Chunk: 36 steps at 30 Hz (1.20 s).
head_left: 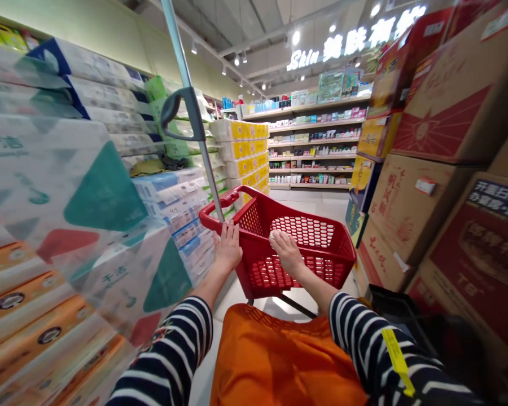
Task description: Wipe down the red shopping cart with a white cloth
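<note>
A red plastic shopping basket point(296, 248) with perforated walls stands tilted in front of me, on dark legs. My left hand point(228, 246) holds its near left corner, fingers laid over the rim beside the metal pole. Over the basket's near rim, my right hand point(287, 252) is closed on a white cloth point(273, 234), mostly hidden under the fingers. The basket's long silver pull handle point(209, 175) rises on the left, and a grey looped grip point(190, 115) is attached to it. No goods show inside the basket.
Stacked tissue packs point(122, 225) crowd the left side, and yellow-and-white packs point(243, 146) stand beyond. Cardboard cartons point(432, 192) are piled high on the right. Shelves of bottles and boxes point(317, 141) line the back. An orange garment point(283, 361) covers my lap.
</note>
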{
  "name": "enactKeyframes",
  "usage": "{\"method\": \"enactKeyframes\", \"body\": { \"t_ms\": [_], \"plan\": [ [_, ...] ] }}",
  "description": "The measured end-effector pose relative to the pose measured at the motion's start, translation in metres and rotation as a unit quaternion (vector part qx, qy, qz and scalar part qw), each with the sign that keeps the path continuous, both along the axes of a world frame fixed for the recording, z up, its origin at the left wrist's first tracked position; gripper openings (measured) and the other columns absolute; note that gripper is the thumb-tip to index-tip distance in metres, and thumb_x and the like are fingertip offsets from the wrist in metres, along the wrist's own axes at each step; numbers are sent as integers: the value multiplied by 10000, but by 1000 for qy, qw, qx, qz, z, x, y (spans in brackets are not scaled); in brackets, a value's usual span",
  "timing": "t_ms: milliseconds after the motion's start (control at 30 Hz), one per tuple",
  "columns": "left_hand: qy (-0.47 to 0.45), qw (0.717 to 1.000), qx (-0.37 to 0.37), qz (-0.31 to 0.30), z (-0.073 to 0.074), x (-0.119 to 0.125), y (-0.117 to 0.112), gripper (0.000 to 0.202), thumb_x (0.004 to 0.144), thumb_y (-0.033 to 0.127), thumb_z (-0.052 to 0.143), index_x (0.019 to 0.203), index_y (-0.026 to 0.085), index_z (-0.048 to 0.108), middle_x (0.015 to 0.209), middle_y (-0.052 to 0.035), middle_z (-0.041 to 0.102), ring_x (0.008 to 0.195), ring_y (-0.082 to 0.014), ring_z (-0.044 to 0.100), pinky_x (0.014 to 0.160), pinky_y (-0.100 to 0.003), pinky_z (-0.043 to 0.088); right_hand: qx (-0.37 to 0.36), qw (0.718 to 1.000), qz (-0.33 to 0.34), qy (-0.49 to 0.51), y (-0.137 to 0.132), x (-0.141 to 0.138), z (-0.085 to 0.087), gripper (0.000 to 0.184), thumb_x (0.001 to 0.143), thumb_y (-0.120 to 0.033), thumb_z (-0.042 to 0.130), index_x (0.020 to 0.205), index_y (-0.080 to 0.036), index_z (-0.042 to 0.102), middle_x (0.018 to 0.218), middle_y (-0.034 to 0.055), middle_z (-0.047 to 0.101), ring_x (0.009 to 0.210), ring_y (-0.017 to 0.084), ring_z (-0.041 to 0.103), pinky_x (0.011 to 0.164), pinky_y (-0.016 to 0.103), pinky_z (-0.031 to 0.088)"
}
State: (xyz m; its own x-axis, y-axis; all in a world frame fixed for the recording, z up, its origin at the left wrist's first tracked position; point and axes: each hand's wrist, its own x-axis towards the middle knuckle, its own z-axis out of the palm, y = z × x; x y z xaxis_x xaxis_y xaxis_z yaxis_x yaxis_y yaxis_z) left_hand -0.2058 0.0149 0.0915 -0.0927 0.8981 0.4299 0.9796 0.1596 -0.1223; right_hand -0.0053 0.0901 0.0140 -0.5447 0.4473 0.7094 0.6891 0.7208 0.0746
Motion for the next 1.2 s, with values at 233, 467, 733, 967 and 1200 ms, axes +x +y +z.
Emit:
{"method": "enactKeyframes", "body": {
  "t_ms": [233, 467, 733, 967, 1200],
  "plan": [
    [30, 996, -84, -4, 6, 19, 19, 675, 716, 205, 443, 1371, 127, 299, 1461, -95, 241, 1353, -305, 114, 1043, -614, 108, -14, 984, -169, 45, -2, 115, -28, 500, 813, -34, 334, 1265, -179, 494, 1356, 87, 430, 1283, 252, 322, 1039, 494, 243],
    [60, 995, -76, 9, 1, 38, 16, 724, 711, 278, 482, 1379, 93, 271, 1461, -126, 228, 1352, -333, 72, 1041, -621, 93, -1, 997, -61, 54, 4, 84, -39, 491, 805, -45, 351, 1252, -174, 508, 1347, 77, 444, 1313, 209, 275, 1077, 460, 226],
    [52, 997, -43, -41, -1, 78, 7, 682, 706, 237, 475, 1361, 125, 320, 1445, -124, 277, 1342, -313, 138, 1056, -595, 78, -46, 979, -143, 138, 41, 158, -40, 588, 746, 14, 291, 1264, -175, 492, 1325, 62, 473, 1296, 168, 308, 1104, 445, 187],
    [8, 988, -32, -150, -1, 114, -3, 671, 697, 220, 489, 1350, 148, 349, 1442, -90, 293, 1346, -288, 162, 1080, -564, 94, -71, 984, -93, 134, 43, 114, -14, 564, 725, 30, 299, 1198, -138, 555, 1228, 110, 556, 1208, 194, 440, 1060, 441, 303],
    [-27, 984, 108, -138, 17, 89, -13, 617, 760, 206, 432, 1357, 106, 314, 1453, -108, 255, 1344, -215, 201, 1107, -463, 124, 81, 961, 80, 253, -1, 34, 118, 458, 876, -70, 279, 1274, -181, 477, 1334, 67, 458, 1302, 163, 304, 1062, 408, 321]
  ]
}}
